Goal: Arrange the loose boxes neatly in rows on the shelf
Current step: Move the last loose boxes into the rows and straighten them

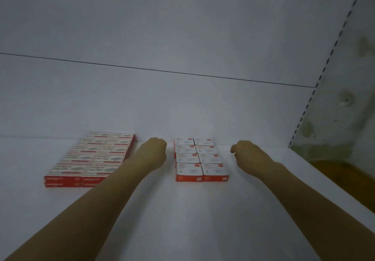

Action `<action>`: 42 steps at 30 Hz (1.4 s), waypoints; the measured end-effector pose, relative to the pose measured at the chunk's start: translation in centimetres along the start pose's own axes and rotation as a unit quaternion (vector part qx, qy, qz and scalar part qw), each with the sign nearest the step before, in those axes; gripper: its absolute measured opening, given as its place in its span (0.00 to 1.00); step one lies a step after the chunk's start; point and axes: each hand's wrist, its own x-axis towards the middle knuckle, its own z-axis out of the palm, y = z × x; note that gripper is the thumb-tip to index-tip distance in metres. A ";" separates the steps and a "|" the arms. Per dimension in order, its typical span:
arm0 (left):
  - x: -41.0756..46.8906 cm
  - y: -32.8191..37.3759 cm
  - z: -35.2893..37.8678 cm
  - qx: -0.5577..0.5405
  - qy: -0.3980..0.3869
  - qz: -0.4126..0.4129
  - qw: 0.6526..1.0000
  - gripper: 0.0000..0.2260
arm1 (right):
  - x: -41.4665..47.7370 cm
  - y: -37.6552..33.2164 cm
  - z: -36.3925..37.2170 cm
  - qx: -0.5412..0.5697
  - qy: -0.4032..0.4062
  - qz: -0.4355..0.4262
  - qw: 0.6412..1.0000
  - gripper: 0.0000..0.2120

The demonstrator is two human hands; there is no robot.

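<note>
Several small white-topped boxes with red sides (199,159) stand in two tidy columns on the white shelf (182,210). To their left lies a larger block of red and white boxes (95,157), two columns wide and stacked two high. My left hand (155,152) hovers just left of the small boxes with fingers curled under, holding nothing I can see. My right hand (244,153) hangs a little to their right, fingers also curled inward, apart from the boxes. The fingertips of both hands are hidden.
The shelf's white back panel (182,98) rises behind the boxes. A slotted upright (316,90) and a stained wall (349,98) close off the right side. A wooden surface (345,175) shows beyond the shelf's right edge.
</note>
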 end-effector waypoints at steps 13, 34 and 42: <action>4.4 2.3 2.8 -0.041 -0.012 -0.034 0.999 0.10 | 6.5 -0.5 3.7 0.062 -0.027 -0.099 0.993 0.12; 2.6 2.8 1.4 0.041 -0.061 0.000 0.997 0.11 | 3.3 -0.7 2.7 0.047 -0.041 -0.111 0.992 0.12; -0.7 2.3 1.5 0.077 -0.054 0.053 0.994 0.11 | 0.2 -0.5 2.7 -0.017 -0.031 -0.127 0.991 0.09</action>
